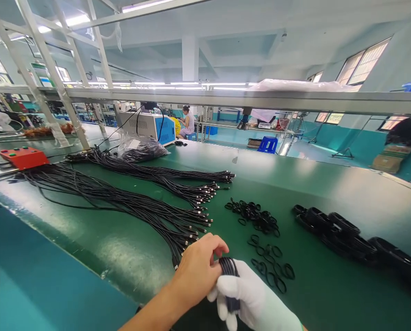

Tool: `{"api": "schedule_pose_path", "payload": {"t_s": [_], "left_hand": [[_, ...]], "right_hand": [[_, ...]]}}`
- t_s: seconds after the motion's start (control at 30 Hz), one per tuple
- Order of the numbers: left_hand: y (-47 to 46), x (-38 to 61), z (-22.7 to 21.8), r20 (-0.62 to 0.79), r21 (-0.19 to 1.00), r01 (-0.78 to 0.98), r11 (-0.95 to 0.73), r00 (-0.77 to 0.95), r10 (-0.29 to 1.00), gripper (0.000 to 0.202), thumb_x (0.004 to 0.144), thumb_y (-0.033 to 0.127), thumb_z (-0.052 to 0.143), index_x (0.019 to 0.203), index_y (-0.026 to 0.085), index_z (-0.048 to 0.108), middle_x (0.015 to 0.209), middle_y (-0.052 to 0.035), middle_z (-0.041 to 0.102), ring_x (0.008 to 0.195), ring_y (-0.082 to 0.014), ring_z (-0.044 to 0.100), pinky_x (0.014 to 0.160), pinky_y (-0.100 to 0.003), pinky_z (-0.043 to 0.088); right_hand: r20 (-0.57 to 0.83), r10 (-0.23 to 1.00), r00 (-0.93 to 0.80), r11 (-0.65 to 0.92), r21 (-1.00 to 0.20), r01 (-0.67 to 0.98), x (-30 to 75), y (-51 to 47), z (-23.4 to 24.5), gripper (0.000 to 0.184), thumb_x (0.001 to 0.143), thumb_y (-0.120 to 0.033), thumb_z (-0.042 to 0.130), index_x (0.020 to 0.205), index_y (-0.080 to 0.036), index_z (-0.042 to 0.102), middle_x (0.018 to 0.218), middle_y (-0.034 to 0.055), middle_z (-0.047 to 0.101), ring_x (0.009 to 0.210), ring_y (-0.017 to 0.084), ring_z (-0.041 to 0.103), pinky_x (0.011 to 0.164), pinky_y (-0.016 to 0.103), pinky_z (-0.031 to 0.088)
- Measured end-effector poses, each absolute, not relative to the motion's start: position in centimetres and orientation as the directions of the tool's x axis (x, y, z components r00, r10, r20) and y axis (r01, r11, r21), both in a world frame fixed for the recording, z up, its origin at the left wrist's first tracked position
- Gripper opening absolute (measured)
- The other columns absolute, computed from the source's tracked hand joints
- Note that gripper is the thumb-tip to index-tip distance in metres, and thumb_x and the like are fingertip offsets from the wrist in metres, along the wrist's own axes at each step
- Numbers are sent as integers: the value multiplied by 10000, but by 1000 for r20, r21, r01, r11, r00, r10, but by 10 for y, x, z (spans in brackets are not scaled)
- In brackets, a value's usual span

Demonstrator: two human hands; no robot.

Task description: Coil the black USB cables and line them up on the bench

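Observation:
My right hand, in a white glove, grips a coiled black cable near the table's front edge. My bare left hand is closed against the left side of that coil. Its upper fingers curl above the coil, while the digits at the loop are partly hidden. Just beyond my left hand, long black cables lie in bundles with their metal plug ends pointing right. Small black loops lie scattered to the right of my hands, and a denser pile of black loops sits farther back.
Coiled black cables form a row on the green table at the right. Farther back are a plastic bag, a blue-and-white machine and a red control box. A shelf rail crosses above. A person sits beyond.

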State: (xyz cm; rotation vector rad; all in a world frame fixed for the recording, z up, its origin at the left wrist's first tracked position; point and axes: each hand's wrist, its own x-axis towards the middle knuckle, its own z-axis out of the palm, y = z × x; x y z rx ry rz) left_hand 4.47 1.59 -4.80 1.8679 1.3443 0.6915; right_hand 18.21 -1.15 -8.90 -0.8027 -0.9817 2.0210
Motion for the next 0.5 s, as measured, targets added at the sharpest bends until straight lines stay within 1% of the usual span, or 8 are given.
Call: {"api": "schedule_pose_path", "payload": {"t_s": [0.03,0.1,0.17,0.2,0.27,0.37,0.43,0.5], "left_hand": [[17,42,-48,16,810,549,-204,328,945,235,661,129,530,853,227,622,803,36,574,688,-132,502,634,-246,374],[18,35,-49,6,823,535,-192,330,944,232,672,164,558,884,224,628,835,26,566,728,-144,513,663,-256,392],[21,28,-50,-17,838,524,-154,307,951,221,692,208,575,907,219,624,815,24,561,730,-151,516,667,-262,403],[22,25,-50,-29,842,523,-134,291,956,213,700,221,573,908,215,622,788,26,558,719,-152,515,663,-264,407],[27,21,-51,-43,836,537,-114,272,961,189,716,234,563,894,205,619,743,29,555,695,-153,517,653,-265,412],[44,21,-53,-35,791,591,-159,303,952,141,759,253,531,859,194,610,749,20,588,700,-153,540,647,-257,426],[61,27,-56,-32,735,644,-213,347,938,124,798,255,499,835,193,601,757,18,608,707,-149,556,647,-246,433],[82,38,-60,-33,675,688,-265,388,921,105,810,223,492,802,195,594,743,21,610,711,-148,562,661,-247,432]], "right_hand": [[-223,815,-535,-470,-795,-384,182,-12,-89,337,687,-401,709,779,-88,624,708,73,604,503,114,562,383,192,454],[-251,788,-562,-556,-682,-475,182,-13,-85,326,718,-404,705,838,-115,615,757,57,594,606,125,585,479,219,490],[-231,760,-608,-612,-571,-547,183,-13,-81,348,722,-400,717,919,-136,603,761,22,554,640,106,552,533,219,478],[-210,749,-628,-625,-536,-567,184,-13,-80,375,717,-396,726,956,-138,597,754,8,533,639,98,534,542,217,467],[-187,755,-629,-620,-517,-591,186,-14,-79,419,710,-383,738,1012,-139,581,772,6,526,676,112,545,565,234,468],[-221,793,-567,-589,-513,-624,186,-14,-83,365,736,-350,723,1006,-168,559,834,17,557,729,133,576,589,256,470],[-263,821,-508,-565,-506,-652,184,-14,-85,365,718,-361,737,973,-183,547,848,11,579,683,122,582,557,247,457],[-323,843,-431,-538,-524,-660,183,-14,-86,413,679,-385,763,966,-188,539,882,15,607,641,122,596,510,236,448]]}}
